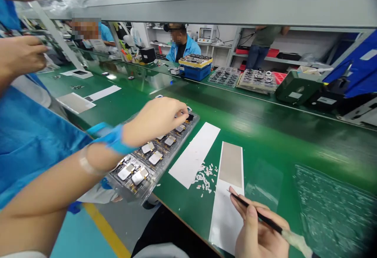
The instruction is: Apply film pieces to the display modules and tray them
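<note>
My left hand [154, 120] curls over the far end of a clear plastic tray [182, 144], its fingertips at a dark piece in the tray. Rows of components with silver tops fill the tray, and my hand hides some of them. My right hand [259, 230] is at the bottom right, gripping a slim black pointed tool [244, 202] with a whitish wrapping on its rear end. Its tip rests just above a white sheet with a grey-beige panel [231, 163]. Small pale scraps [204, 177] lie between that sheet and a white paper strip [194, 154].
The hands work over a green bench mat [265, 132]. A co-worker's hand [20, 55] intrudes at the upper left. Across the bench stand a blue crate [196, 69], loaded trays [257, 80] and a green device [297, 87]. A seated co-worker [181, 48] faces this way.
</note>
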Demonstrator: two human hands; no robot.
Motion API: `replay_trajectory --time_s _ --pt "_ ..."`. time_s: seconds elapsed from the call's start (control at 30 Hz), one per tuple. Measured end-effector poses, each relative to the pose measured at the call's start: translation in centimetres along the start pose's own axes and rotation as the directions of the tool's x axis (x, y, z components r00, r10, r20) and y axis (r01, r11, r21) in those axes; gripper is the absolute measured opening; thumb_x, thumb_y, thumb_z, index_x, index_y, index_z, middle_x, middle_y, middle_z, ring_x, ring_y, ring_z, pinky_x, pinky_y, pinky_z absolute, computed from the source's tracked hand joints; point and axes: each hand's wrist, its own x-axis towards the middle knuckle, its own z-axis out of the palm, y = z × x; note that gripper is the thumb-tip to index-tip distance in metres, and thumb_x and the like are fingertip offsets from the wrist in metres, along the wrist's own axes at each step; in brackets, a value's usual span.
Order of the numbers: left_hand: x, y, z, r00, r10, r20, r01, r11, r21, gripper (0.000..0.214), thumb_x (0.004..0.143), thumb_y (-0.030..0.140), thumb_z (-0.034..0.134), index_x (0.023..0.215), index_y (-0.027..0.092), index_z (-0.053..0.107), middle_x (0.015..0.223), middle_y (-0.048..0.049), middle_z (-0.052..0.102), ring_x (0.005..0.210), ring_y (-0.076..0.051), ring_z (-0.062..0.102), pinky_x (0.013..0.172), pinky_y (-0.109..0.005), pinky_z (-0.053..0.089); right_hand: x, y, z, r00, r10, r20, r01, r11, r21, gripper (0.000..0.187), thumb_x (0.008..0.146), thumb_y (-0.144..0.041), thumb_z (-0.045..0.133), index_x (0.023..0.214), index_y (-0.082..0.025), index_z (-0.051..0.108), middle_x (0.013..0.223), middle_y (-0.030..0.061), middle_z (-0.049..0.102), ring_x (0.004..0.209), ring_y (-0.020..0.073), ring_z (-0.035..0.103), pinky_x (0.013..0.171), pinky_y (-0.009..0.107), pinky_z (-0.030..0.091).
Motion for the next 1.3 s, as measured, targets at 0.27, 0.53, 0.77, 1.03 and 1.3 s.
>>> replay_trajectory --time_s 0.27,0.53,0.77,1.03,1.3 --pt "13.0 -1.0 8.7 0.952 -0.148 0.267 0.127 0.987 0.096 0.032 0.096 0.035 0.063 0.12 0.016 0.061 0.12 -0.0096 0.064 0.103 -0.024 0.065 0.088 -0.044 0.056 0.0 0.7 -0.5 0.998 0.05 0.026 -0.05 0.999 0.0 0.01 0.09 -0.01 0.063 0.094 -0.017 0.057 0.084 0.0057 0.072 0.078 0.0255 0.077 0.065 0.038 0.068" --pt "15.1 0.4 9.4 0.928 -0.194 0.319 0.157 0.978 0.138 0.034 0.095 0.031 0.065 0.124 0.016 0.06 0.125 -0.0107 0.062 0.108 -0.026 0.064 0.089 -0.045 0.056 -0.1 0.2 -0.7 0.995 0.098 0.014 -0.098 0.995 -0.035 0.008 0.092 -0.012 0.062 0.093 -0.018 0.056 0.086 0.0047 0.072 0.079 0.0252 0.077 0.066 0.035 0.069" --pt "15.6 0.4 8.6 0.913 -0.214 0.349 0.194 0.977 0.09 0.032 0.095 0.031 0.065 0.123 0.016 0.061 0.124 -0.0101 0.062 0.108 -0.026 0.064 0.09 -0.045 0.055 -0.2 0.0 -0.4 0.992 0.126 -0.005 -0.126 0.991 -0.047 0.009 0.092 -0.014 0.063 0.094 -0.019 0.055 0.087 0.0042 0.072 0.082 0.0232 0.077 0.069 0.037 0.069" --pt "15.0 -0.9 7.6 0.919 -0.086 0.384 0.158 0.974 -0.16 0.026 0.096 0.033 0.063 0.114 0.014 0.064 0.113 -0.0078 0.068 0.095 -0.022 0.068 0.082 -0.04 0.058 0.0 0.0 -0.3 0.991 0.132 -0.035 -0.134 0.989 -0.062 0.01 0.091 -0.017 0.066 0.093 -0.018 0.057 0.087 0.0037 0.071 0.079 0.022 0.077 0.069 0.034 0.068" --pt "14.8 -0.4 8.7 0.926 -0.136 0.351 0.173 0.982 -0.077 0.03 0.095 0.031 0.065 0.121 0.016 0.062 0.123 -0.0096 0.063 0.105 -0.025 0.065 0.087 -0.043 0.056 -0.1 0.1 -0.4 0.991 0.128 -0.042 -0.13 0.99 -0.062 0.01 0.09 -0.016 0.066 0.093 -0.017 0.057 0.086 0.0037 0.072 0.08 0.0218 0.077 0.07 0.033 0.068"
